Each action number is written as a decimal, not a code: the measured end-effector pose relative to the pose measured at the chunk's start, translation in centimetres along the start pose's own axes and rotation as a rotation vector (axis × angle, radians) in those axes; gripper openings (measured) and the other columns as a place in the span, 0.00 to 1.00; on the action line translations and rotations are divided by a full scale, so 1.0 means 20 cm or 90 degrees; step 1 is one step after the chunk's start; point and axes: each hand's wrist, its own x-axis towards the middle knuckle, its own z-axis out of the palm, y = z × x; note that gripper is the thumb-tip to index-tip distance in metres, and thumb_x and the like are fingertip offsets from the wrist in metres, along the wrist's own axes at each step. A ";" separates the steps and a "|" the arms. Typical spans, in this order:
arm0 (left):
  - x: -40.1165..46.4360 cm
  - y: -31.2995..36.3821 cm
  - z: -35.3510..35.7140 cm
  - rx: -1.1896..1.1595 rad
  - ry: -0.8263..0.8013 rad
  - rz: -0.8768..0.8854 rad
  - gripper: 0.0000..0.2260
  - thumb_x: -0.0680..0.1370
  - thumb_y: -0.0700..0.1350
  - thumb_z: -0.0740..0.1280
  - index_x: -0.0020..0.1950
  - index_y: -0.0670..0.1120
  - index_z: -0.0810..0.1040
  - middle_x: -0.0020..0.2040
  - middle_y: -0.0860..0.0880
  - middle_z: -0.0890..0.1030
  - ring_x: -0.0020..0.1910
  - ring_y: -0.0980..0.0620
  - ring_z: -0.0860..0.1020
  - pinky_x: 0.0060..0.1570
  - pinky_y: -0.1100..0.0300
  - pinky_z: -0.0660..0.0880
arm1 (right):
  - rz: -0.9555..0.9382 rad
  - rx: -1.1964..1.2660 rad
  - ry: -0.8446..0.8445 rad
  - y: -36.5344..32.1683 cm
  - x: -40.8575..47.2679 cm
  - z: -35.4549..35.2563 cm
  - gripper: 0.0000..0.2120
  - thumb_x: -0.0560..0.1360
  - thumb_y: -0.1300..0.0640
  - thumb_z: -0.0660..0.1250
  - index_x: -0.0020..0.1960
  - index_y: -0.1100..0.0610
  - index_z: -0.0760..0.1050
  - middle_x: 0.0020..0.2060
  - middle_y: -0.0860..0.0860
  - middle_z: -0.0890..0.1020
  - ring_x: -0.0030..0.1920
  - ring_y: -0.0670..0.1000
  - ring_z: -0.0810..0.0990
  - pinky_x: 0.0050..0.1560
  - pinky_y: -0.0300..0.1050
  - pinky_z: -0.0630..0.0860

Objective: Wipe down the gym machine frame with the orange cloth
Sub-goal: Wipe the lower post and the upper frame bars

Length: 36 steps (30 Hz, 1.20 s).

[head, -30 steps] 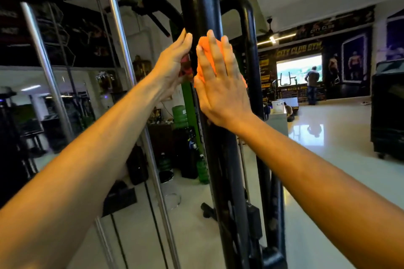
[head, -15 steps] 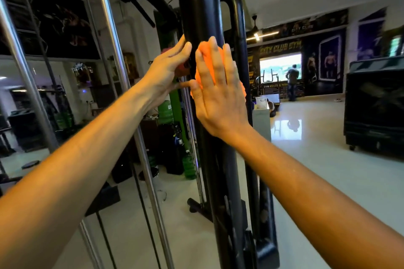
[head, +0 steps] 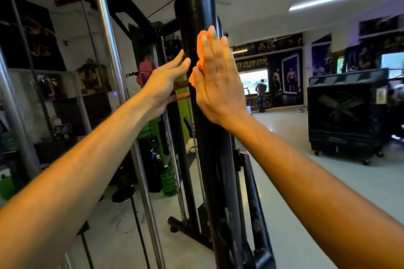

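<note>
The machine frame's black upright post (head: 194, 2) rises through the middle of the view. My right hand (head: 218, 87) lies flat on the post's right face, fingers straight and pointing up, pressing the orange cloth (head: 200, 49) against it. The cloth bulges out past the fingertips and at the thumb. My left hand (head: 164, 83) reaches to the post's left side, fingertips on the metal. An orange-brown strip (head: 182, 96) shows under its palm and looks like the cloth's other end wrapped round the post.
Chrome guide rods (head: 109, 50) stand left of the post, with thin cables and a cross beam above. A black fan box on wheels (head: 347, 113) sits on the right. A person (head: 261, 94) stands far off at the doorway. Green bottles (head: 168, 181) stand on the floor.
My left hand has dropped lower than the right one, which keeps the cloth pressed to the post. The view has swung slightly, and the chrome rods now sit further right.
</note>
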 end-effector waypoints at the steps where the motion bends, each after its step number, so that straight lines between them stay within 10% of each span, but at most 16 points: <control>1: 0.00 -0.01 0.00 0.000 -0.002 0.002 0.30 0.78 0.64 0.74 0.79 0.66 0.71 0.80 0.52 0.74 0.75 0.48 0.77 0.66 0.43 0.79 | -0.001 -0.009 0.001 0.00 -0.01 0.00 0.32 0.90 0.51 0.56 0.89 0.58 0.49 0.89 0.55 0.48 0.88 0.59 0.45 0.84 0.66 0.58; 15: -0.04 -0.02 0.01 0.003 -0.004 0.008 0.27 0.83 0.59 0.71 0.81 0.67 0.68 0.75 0.55 0.78 0.71 0.49 0.80 0.66 0.46 0.79 | 0.039 -0.033 -0.030 -0.03 -0.11 0.00 0.34 0.90 0.48 0.56 0.89 0.56 0.45 0.89 0.53 0.44 0.88 0.57 0.43 0.84 0.67 0.57; 23: -0.10 -0.15 0.08 -0.047 0.023 -0.073 0.24 0.84 0.56 0.69 0.81 0.59 0.71 0.43 0.65 0.84 0.50 0.60 0.81 0.62 0.51 0.75 | 0.037 -0.076 -0.092 -0.03 -0.68 0.03 0.35 0.89 0.51 0.62 0.88 0.62 0.49 0.88 0.59 0.46 0.88 0.62 0.42 0.85 0.67 0.52; 30: -0.14 -0.17 0.09 -0.062 -0.008 -0.071 0.27 0.84 0.57 0.70 0.82 0.58 0.70 0.60 0.57 0.86 0.57 0.56 0.81 0.70 0.46 0.75 | 0.041 -0.045 -0.044 -0.04 -0.40 0.03 0.34 0.90 0.52 0.59 0.88 0.64 0.49 0.88 0.61 0.47 0.88 0.62 0.43 0.86 0.63 0.54; 36: -0.25 -0.27 0.14 -0.069 0.018 -0.087 0.28 0.84 0.56 0.70 0.84 0.58 0.67 0.66 0.54 0.82 0.52 0.60 0.82 0.69 0.49 0.75 | 0.094 -0.072 -0.118 -0.04 -1.04 0.08 0.35 0.89 0.50 0.61 0.88 0.63 0.49 0.88 0.59 0.45 0.88 0.62 0.42 0.85 0.65 0.57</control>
